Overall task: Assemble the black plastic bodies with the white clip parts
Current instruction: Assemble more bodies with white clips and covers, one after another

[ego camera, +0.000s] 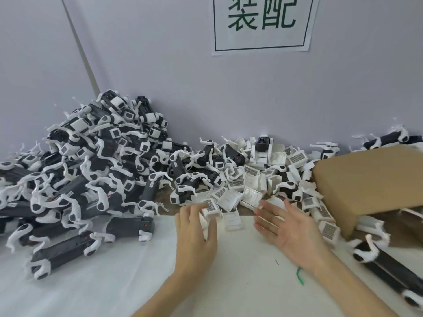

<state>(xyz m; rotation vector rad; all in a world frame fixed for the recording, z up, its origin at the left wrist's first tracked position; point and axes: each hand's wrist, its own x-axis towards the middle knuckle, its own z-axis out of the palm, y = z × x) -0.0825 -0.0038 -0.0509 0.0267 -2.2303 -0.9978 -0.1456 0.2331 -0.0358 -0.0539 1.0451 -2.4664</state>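
Observation:
A big heap of black plastic bodies with white clips on them (91, 170) fills the left of the table against the wall. A scatter of loose white clip parts (251, 181) lies in the middle, near the wall. My left hand (196, 234) lies over a white clip part (209, 208) at the front edge of that scatter, its fingers curled round it. My right hand (290, 227) hovers open, palm turned left, fingers spread, holding nothing. Another white clip part (232, 219) lies between the two hands. A black body (393, 268) lies at the right edge.
A brown cardboard box (370, 186) lies tipped at the right, with white parts under and behind it. A white cloth (114, 282) covers the table front. A small green twist of wire (300, 276) lies near my right forearm. A paper sign (263, 24) hangs on the wall.

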